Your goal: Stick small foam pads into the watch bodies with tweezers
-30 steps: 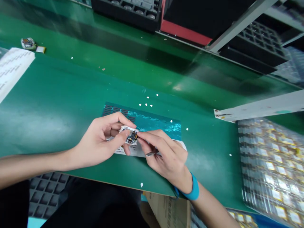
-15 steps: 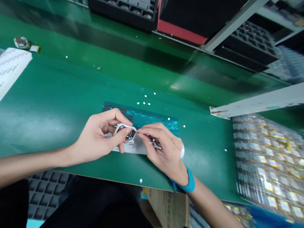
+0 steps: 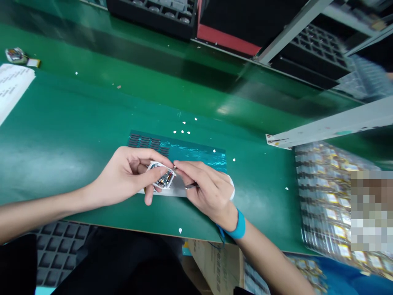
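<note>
My left hand (image 3: 123,176) is closed around a small white-framed electronic housing (image 3: 168,183), like a watch case, its circuit board facing up. The thumb lies across its left part. At the housing's upper right corner, my right hand (image 3: 210,186) pinches with thumb and forefinger; what sits between the fingertips is too small to name. A short thin metal piece (image 3: 190,185) shows beneath its fingers, mostly hidden. Under both hands lie a blue-green film sheet (image 3: 196,155) with rows of dark strips (image 3: 144,141) and a white printed sheet (image 3: 178,191).
Small white dots (image 3: 182,131) are scattered on the green table (image 3: 76,135). Clear trays of parts (image 3: 322,196) stand at the right, beside a white post (image 3: 322,123). Another opened housing (image 3: 16,55) and paper sheets (image 3: 14,88) lie at the far left.
My left hand has tilted the housing slightly, baring more of its board. My right fingertips have shifted to its upper corner. The whole view has moved a little; a blurred patch appears at right.
</note>
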Demonstrator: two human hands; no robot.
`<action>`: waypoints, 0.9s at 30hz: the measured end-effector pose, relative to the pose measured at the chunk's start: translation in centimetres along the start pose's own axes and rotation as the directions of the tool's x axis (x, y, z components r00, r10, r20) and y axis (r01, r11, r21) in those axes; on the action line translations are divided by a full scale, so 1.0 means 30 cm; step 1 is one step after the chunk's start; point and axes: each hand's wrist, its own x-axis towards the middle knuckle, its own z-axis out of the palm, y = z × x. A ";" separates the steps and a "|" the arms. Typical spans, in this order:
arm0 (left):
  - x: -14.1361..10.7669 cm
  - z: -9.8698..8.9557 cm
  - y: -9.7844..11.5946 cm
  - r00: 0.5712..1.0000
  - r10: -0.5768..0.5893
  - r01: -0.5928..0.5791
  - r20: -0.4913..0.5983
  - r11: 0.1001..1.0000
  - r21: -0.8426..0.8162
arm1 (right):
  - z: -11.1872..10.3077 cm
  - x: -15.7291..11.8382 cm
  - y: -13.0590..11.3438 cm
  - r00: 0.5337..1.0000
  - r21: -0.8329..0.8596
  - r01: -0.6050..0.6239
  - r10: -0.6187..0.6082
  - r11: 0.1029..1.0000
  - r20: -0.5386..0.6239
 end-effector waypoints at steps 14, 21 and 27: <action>0.008 0.003 0.006 1.000 -0.008 0.009 0.014 1.000 -0.015 | -0.002 0.001 0.000 0.996 -0.130 0.083 -0.079 0.988 0.032; 0.004 0.007 0.008 0.999 -0.020 0.020 0.030 1.000 -0.009 | -0.013 0.005 0.015 0.992 -0.118 0.116 -0.110 0.986 0.054; 0.004 0.008 0.003 0.999 0.001 -0.001 0.032 1.000 0.000 | -0.020 0.005 0.013 0.987 -0.132 0.150 -0.140 0.980 0.082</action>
